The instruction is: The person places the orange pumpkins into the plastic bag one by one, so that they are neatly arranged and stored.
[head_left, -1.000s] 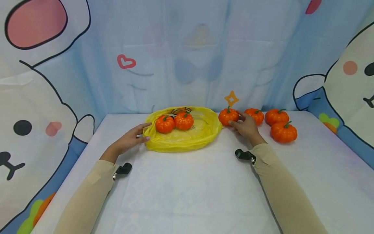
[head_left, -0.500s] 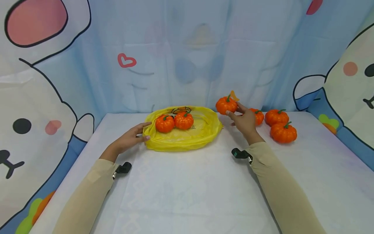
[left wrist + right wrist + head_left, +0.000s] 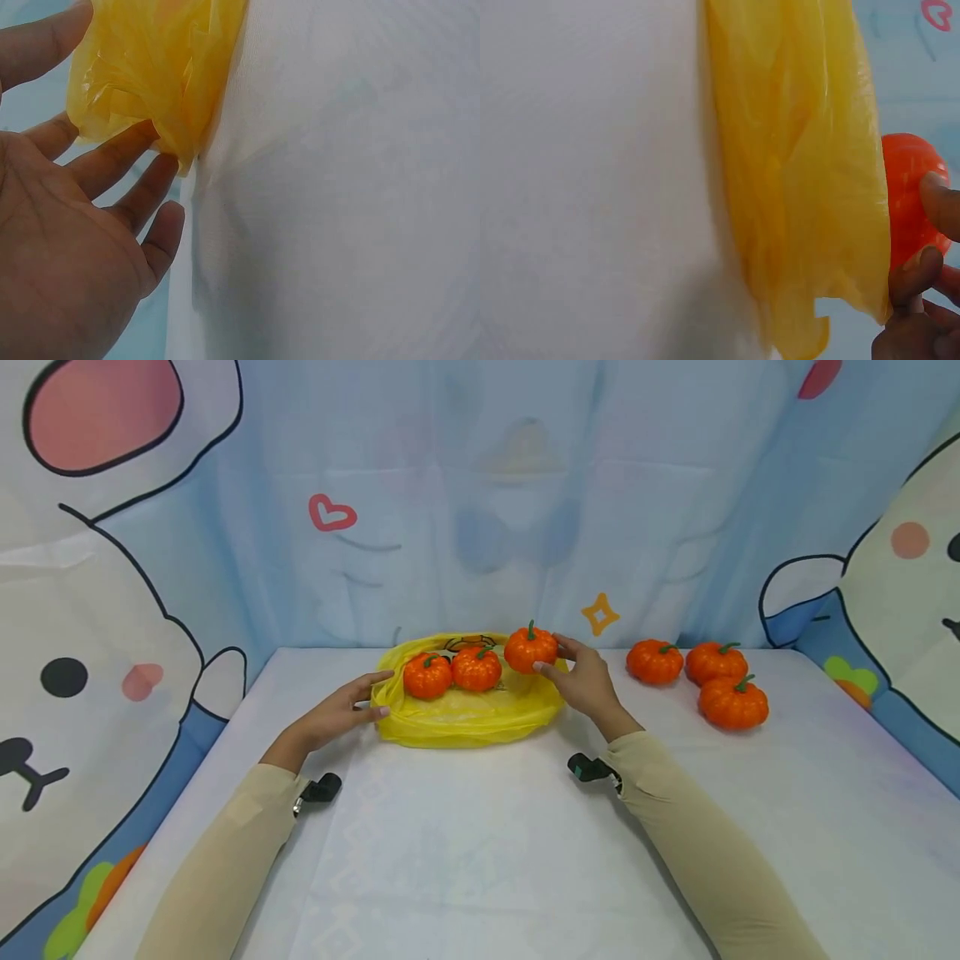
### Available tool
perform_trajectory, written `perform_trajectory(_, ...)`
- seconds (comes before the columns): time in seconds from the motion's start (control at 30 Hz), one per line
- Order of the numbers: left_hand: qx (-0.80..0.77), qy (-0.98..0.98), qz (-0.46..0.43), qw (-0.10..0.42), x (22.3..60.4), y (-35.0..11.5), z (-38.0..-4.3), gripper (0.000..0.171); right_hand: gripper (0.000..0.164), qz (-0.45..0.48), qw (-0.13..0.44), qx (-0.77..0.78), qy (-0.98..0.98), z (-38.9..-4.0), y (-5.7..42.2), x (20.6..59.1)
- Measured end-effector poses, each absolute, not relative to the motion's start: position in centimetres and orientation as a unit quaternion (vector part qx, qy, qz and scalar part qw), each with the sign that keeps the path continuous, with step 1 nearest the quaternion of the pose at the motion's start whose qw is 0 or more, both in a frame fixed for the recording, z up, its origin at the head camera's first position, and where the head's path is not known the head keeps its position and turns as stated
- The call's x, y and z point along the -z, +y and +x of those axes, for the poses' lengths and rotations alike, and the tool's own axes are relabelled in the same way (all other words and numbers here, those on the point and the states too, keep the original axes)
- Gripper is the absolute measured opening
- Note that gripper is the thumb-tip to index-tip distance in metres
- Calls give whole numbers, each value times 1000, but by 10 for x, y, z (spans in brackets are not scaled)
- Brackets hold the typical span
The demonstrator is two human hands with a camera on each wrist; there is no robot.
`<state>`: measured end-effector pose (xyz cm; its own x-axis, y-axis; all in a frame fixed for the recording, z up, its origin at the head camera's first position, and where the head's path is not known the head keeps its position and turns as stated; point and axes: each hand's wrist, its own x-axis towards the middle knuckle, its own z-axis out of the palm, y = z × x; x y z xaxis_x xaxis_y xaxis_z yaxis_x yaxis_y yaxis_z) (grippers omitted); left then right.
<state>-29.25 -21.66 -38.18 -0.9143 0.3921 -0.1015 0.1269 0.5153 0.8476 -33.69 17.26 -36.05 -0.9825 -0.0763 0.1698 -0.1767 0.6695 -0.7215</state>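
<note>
My right hand (image 3: 588,682) holds a small orange pumpkin (image 3: 530,647) with a green stem over the right part of a yellow plastic bag (image 3: 465,731). In the right wrist view the thumb and fingers are around the pumpkin (image 3: 907,199), partly hidden behind the bag's side (image 3: 802,165). Two more pumpkins, a left one (image 3: 427,677) and a right one (image 3: 477,669), sit side by side inside the spread bag. At the bag's left edge is my left hand (image 3: 335,717). Its loosely extended fingers (image 3: 124,161) touch the yellow plastic in the left wrist view.
To the right on the white table (image 3: 450,843) stand three other pumpkins: one nearest the bag (image 3: 654,662), one behind (image 3: 715,662) and one in front (image 3: 733,702). A blue cartoon-print curtain (image 3: 420,552) hangs along the table's back edge.
My right hand has lifted the pumpkin from the table beside the bag and carried it left over the bag. The left hand stays at the bag's left edge.
</note>
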Motion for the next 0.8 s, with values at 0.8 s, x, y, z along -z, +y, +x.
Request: perform_trajectory(0.8, -462, 863, 150, 138, 381, -216, -293, 70, 64, 5, 21, -318, -948, -336, 166, 369)
